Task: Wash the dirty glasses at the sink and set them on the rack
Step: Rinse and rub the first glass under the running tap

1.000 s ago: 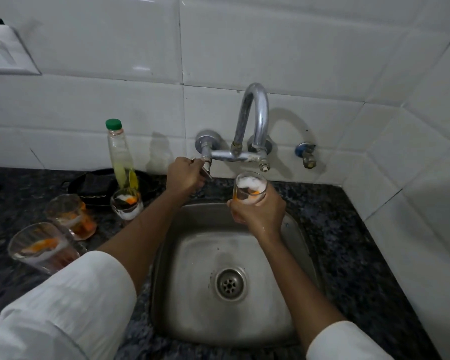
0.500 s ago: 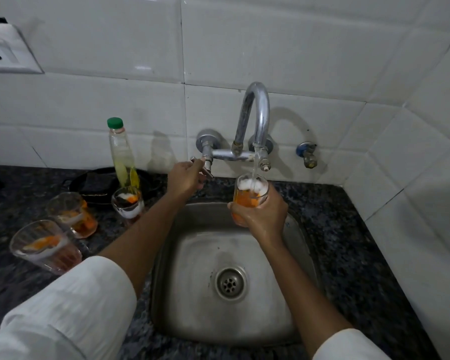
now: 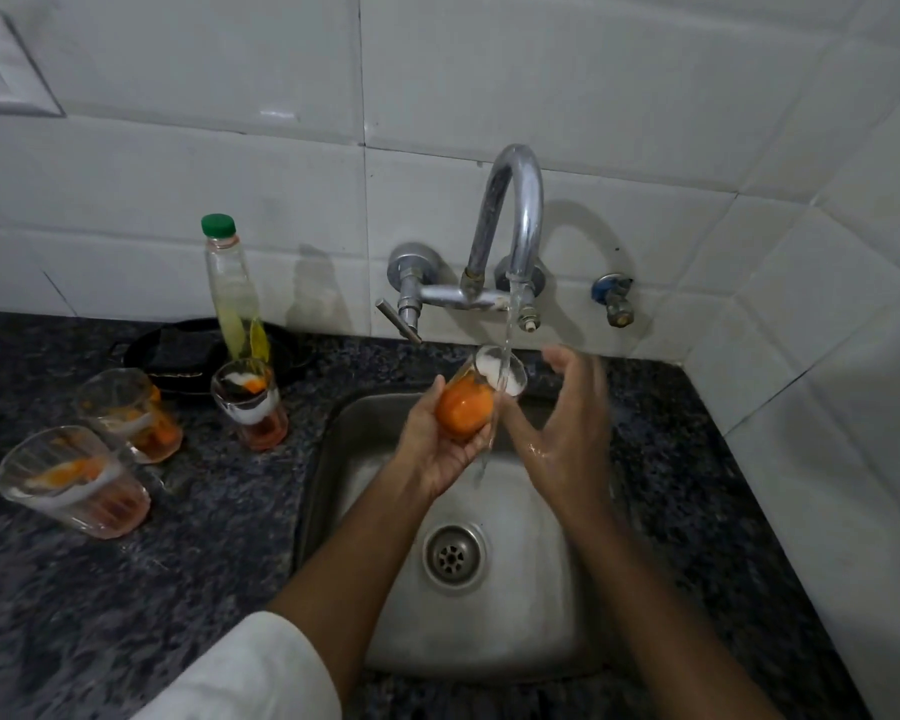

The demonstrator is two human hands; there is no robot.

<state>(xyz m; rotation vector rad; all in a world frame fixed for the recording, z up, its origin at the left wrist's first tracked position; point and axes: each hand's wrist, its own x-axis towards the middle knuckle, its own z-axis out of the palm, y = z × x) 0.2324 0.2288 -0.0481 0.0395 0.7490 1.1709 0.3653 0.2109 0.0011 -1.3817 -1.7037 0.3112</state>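
Left hand [image 3: 437, 449] cupped palm-up over the sink [image 3: 494, 631], gripping a tilted glass [image 3: 471, 402] smeared orange and white, rim up under the water stream [image 3: 505, 356] from the tap [image 3: 510, 220]. Right hand [image 3: 567, 433] just right of the glass, wet, fingers spread, holding nothing, edge of palm near or touching the glass base. Well left of the left hand, on the counter [image 3: 178, 537]: three more dirty glasses [image 3: 74, 483] and a bottle [image 3: 232, 288].

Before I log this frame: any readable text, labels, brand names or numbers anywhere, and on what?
None can be read.
Green-capped bottle: no label visible.
Wall socket plate: no markings visible.
Glass in the left hand, and the tap: no print visible.
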